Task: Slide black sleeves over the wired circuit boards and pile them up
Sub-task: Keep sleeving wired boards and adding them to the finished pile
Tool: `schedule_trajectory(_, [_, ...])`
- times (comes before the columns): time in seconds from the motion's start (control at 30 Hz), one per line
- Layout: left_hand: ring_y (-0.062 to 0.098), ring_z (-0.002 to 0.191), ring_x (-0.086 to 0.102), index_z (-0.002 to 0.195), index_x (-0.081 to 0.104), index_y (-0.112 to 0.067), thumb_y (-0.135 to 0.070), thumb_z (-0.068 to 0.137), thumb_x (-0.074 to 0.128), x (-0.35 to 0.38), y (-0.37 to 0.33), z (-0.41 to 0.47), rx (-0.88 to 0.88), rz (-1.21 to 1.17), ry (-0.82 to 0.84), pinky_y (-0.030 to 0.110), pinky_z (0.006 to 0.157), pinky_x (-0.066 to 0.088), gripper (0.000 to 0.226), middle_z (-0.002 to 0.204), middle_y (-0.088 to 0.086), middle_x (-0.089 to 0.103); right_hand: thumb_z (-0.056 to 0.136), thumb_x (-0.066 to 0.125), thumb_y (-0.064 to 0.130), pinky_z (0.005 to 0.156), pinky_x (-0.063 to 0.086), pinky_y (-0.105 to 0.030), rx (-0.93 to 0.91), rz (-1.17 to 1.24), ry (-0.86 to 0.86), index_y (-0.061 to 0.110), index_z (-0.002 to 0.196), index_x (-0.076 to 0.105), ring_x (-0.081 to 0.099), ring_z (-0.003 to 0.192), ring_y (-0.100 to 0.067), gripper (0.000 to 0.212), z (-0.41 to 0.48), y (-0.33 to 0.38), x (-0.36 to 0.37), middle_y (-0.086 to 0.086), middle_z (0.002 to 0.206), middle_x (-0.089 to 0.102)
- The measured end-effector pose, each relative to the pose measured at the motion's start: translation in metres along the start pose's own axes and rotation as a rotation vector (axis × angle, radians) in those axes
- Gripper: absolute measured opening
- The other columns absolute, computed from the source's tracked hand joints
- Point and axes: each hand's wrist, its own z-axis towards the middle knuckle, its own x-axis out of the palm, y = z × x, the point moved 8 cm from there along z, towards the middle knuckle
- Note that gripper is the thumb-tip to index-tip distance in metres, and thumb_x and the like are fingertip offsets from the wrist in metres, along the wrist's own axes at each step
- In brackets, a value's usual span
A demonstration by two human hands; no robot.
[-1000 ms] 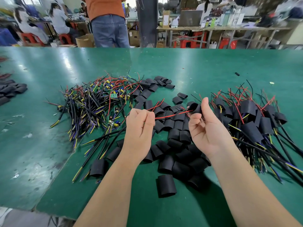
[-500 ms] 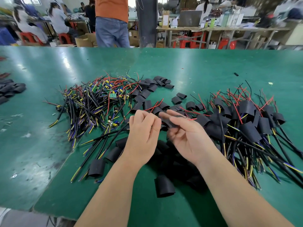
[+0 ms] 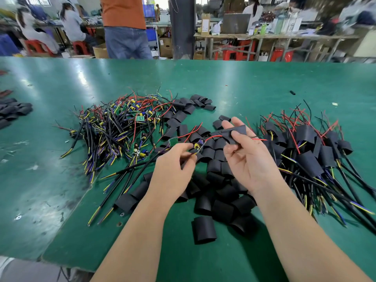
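- The left hand curls its fingers and pinches a wired board; the fingertips hide the exact grip point.
- The right hand pinches a black sleeve between thumb and fingers, just right of the board and above the desk.
- A red wire runs from the board into the sleeve, and a red end shows past the right hand; the sleeve hides whether it is one wire.
- Loose sleeves lie under and between both hands, partly covered by the wrists.
- Bare boards sit tangled to the left; single boards are hard to pick out.
- Sleeved boards are piled on the right, with their cables cut off at the edge.
- More sleeves sit at the far left, cropped and blurred.
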Motion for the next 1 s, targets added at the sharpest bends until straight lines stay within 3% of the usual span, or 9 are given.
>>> schedule_trajectory(0.07, [-0.009,0.075,0.06,0.106,0.07,-0.019,-0.016,0.089,0.064,-0.004,0.0,0.001,-0.021,-0.019,-0.021,0.009,0.075,0.046,0.017,0.079,-0.018,0.067,0.095,0.042,-0.007,0.051,0.044,-0.013,-0.014,0.015,-0.021,0.01,0.105,0.062,0.056,0.056,-0.004,0.028,0.0,0.003,-0.003,-0.005,0.095,0.075])
schedule_trajectory(0.23, [-0.006,0.067,0.06,0.101,0.073,-0.023,-0.019,0.091,0.063,-0.008,-0.002,0.003,-0.033,-0.198,-0.021,0.005,0.063,0.042,0.015,0.076,-0.019,0.071,0.093,0.043,-0.009,0.047,0.037,-0.015,-0.026,-0.014,-0.134,0.014,0.098,0.062,0.054,0.05,-0.006,0.03,0.0,0.009,-0.013,-0.004,0.082,0.074])
schedule_trajectory(0.3, [-0.005,0.07,0.062,0.093,0.073,-0.024,-0.017,0.091,0.062,-0.011,0.001,0.004,-0.068,-0.308,-0.06,0.005,0.065,0.043,0.013,0.076,-0.017,0.072,0.091,0.05,-0.008,0.046,0.036,-0.016,-0.031,-0.003,-0.157,0.016,0.093,0.061,0.058,0.054,-0.008,0.026,-0.001,0.011,-0.015,-0.005,0.079,0.072])
schedule_trajectory(0.4, [-0.001,0.077,0.066,0.087,0.073,-0.024,-0.015,0.09,0.064,-0.011,0.005,0.005,-0.101,-0.391,-0.058,0.009,0.071,0.046,0.013,0.077,-0.012,0.073,0.077,0.063,0.002,0.052,0.042,-0.015,-0.041,0.036,-0.052,0.015,0.092,0.062,0.055,0.054,-0.007,0.02,-0.003,0.011,-0.006,-0.005,0.082,0.071])
schedule_trajectory(0.57, [0.003,0.076,0.068,0.084,0.073,-0.028,-0.016,0.088,0.067,-0.008,0.002,0.003,-0.083,-0.428,-0.043,0.01,0.069,0.048,0.014,0.076,-0.011,0.073,0.075,0.063,0.008,0.062,0.051,-0.015,0.009,-0.051,0.13,0.013,0.101,0.061,0.059,0.06,-0.007,0.026,-0.006,0.0,0.009,-0.007,0.093,0.072])
schedule_trajectory(0.83, [0.01,0.078,0.07,0.086,0.075,-0.025,-0.015,0.086,0.07,-0.009,0.001,0.003,-0.094,-0.54,-0.027,0.017,0.074,0.052,0.012,0.078,-0.004,0.074,0.074,0.065,0.013,0.06,0.051,-0.018,-0.064,-0.31,0.092,0.005,0.112,0.06,0.061,0.06,-0.012,0.039,-0.006,-0.001,0.006,-0.009,0.095,0.073])
schedule_trajectory(1.0, [0.006,0.073,0.069,0.082,0.075,-0.027,-0.01,0.084,0.07,-0.007,-0.003,0.001,-0.103,-0.58,0.013,0.013,0.069,0.05,0.017,0.075,-0.003,0.075,0.077,0.062,0.014,0.056,0.048,-0.018,-0.067,-0.326,0.145,0.008,0.113,0.06,0.06,0.059,-0.01,0.037,-0.008,-0.002,0.011,-0.005,0.099,0.074])
